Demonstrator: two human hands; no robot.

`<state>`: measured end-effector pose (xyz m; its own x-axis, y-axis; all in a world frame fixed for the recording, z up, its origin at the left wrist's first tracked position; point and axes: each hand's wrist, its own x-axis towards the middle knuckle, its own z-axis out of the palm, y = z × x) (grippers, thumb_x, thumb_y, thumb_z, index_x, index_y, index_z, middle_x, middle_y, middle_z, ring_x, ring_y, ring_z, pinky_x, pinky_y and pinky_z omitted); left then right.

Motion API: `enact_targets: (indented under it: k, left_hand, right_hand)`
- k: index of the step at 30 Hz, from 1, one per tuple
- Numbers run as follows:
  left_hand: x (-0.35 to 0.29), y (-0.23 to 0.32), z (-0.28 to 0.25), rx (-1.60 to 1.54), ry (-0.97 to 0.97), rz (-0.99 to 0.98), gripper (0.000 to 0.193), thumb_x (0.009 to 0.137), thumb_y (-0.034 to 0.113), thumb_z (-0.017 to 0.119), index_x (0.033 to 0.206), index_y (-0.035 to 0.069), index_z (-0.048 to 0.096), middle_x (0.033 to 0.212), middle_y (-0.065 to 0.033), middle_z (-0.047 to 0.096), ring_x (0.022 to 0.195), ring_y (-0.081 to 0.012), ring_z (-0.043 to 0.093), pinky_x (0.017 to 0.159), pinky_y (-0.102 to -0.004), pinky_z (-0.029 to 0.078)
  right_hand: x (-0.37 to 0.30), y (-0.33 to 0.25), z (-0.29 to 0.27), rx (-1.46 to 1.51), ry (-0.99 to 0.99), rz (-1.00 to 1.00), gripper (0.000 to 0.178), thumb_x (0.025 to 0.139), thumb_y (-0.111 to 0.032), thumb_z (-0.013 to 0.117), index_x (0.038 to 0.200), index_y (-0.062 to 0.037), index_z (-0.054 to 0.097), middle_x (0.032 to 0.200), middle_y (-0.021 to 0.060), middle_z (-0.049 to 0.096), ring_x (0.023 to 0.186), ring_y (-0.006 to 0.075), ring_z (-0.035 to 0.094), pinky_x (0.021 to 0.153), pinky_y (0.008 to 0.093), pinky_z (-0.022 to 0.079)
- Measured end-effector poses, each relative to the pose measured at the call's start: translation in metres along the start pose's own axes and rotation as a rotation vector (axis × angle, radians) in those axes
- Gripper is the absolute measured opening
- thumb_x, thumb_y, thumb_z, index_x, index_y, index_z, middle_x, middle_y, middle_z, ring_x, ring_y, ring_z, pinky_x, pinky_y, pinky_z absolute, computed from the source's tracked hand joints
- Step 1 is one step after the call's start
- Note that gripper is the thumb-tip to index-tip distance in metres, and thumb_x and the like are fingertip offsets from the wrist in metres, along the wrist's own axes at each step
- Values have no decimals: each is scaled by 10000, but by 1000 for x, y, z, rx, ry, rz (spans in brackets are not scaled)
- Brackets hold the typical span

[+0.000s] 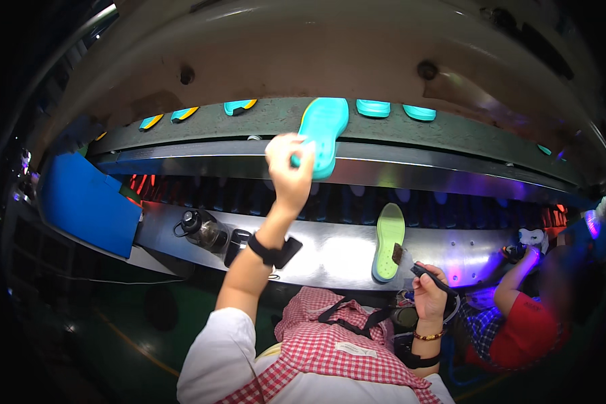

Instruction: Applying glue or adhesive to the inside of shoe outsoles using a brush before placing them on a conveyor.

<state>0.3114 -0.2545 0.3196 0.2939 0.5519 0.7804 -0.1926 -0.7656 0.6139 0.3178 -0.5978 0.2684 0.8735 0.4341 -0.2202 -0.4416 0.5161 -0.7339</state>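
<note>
"Head camera, looking down: what does the left hand (291,163) have?"

"A turquoise sole (326,124), gripped between thumb and fingers near its narrower end. The far end reaches over a grey-green belt (464,133), beneath the edge of a large hood (303,64)."

"Why hold it there?"

"Most likely because that end juts past the belt toward the worker, within easy reach; the edge grip also leaves most of the upper face uncovered. Whether the sole bears on the belt cannot be told."

"And the right hand (429,291)?"

"Fingers closed around the dark handle of a brush-like tool (416,268), its brown tip over a yellow-green sole (388,232) on the steel shelf (337,248). Firm contact cannot be confirmed. That sole lies lengthwise, pointing away from the worker, which seems to keep it well within the tool's reach."

"What shares the shelf?"

"A dark-lidded bottle (207,232) and a small black-rimmed object (237,246), set well to the left, probably to stay clear of the tool. On the belt, other turquoise soles (374,108) sit spaced apart, presumably to keep them from touching. At right, a person in red (524,330) has a hand near a white object (530,236)."
</note>
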Motion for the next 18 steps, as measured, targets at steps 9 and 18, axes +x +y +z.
enact_targets:
  k: [9,18]
  left_hand:
    - [-68,22,-61,-1087,-379,-1126,541,744,42,586,1220,-21,338,1145,-146,496,1025,-227,542,867,-364,467]
    - [-142,55,-48,-1402,-783,-1496,837,790,629,427,1350,39,232,1296,-230,369,1151,-373,433,968,-489,346]
  right_hand:
    - [25,-6,17,10,-161,-36,221,766,15,572,986,-4,561,1004,174,601,899,227,596,773,294,478]
    - [50,17,69,-95,-338,157,210,762,15,592,970,45,586,937,156,629,865,179,595,817,278,449]
